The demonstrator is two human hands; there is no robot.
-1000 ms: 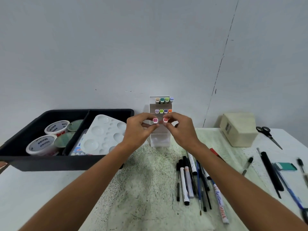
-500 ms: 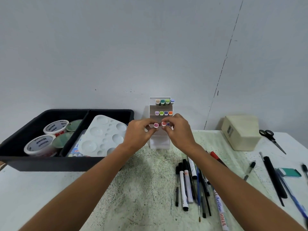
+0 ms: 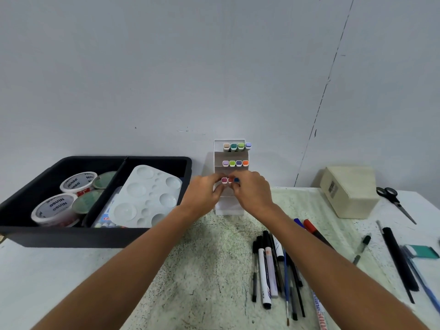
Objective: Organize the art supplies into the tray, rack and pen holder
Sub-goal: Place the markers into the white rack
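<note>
A white stepped marker rack (image 3: 220, 208) stands against the wall at the table's middle. Its two upper rows each hold several markers with coloured caps (image 3: 237, 146). In the third row sit a pink-capped marker (image 3: 224, 180), a red-capped marker (image 3: 230, 180) and a blue-capped marker (image 3: 236, 179). My left hand (image 3: 202, 192) pinches the pink-capped marker from the left. My right hand (image 3: 252, 191) pinches the red and blue ones from the right. A black tray (image 3: 71, 236) at the left holds paint tubs and a white palette (image 3: 145, 196).
Several pens, markers and brushes (image 3: 269, 270) lie loose at the front right. A cream box (image 3: 348, 190), scissors (image 3: 392, 201), a long black stick (image 3: 400, 258) and a teal eraser (image 3: 423, 251) lie at the far right.
Both hands moved forward and down from in front of the rack, bringing the pink and red markers into the third row. A blue cap now shows beside them.
</note>
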